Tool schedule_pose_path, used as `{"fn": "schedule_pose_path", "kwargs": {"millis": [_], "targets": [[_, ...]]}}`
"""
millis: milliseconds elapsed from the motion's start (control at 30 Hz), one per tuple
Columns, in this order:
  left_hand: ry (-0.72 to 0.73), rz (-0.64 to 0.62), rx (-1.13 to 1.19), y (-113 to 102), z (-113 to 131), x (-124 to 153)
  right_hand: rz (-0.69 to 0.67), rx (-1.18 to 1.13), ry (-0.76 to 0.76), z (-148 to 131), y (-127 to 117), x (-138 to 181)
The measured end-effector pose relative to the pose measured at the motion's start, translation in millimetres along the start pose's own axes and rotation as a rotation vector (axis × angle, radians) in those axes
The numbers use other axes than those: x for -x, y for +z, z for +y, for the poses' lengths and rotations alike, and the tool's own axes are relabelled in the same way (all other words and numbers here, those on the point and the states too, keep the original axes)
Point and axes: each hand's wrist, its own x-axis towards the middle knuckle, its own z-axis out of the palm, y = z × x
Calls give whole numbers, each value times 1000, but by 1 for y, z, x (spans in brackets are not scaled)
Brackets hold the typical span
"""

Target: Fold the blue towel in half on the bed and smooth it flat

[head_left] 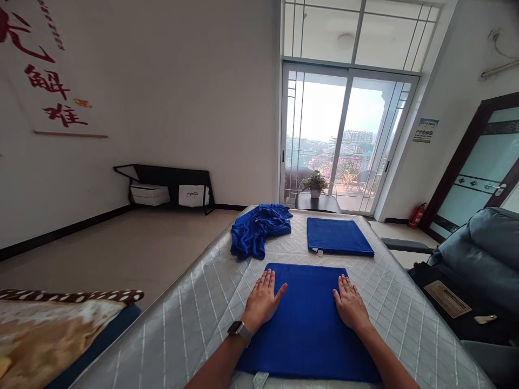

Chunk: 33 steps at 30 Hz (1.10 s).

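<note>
Clearly, the left hand (263,301) and right hand (351,303) rest, fingers outstretched, on opposite edges of the blue cloth (308,329), seemingly to keep it flat. Past the right lies a folded stack (338,236), probably set apart from the crumpled heap (259,227) past the left.

The front cloth (308,321), the folded cloth (339,236) and the crumpled cloth (259,229) are all plain deep blue, over a silver-grey cover (170,324) crossed by paler diamond lines. Red characters (48,81) mark the whitish wall scroll (91,125), and the fire extinguisher (417,215) is red. The blanket (60,327) seems mottled tan and cream, its brown edge (81,295) white-dotted.
</note>
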Motion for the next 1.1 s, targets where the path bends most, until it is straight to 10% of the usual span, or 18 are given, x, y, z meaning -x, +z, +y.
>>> {"fn": "schedule_pose_path", "kwargs": {"millis": [867, 1100], "targets": [[-7, 8, -95, 5, -7, -4, 24, -41, -4, -7, -1, 44], [313, -75, 38, -7, 73, 13, 19, -77, 8, -9, -1, 43]]}}
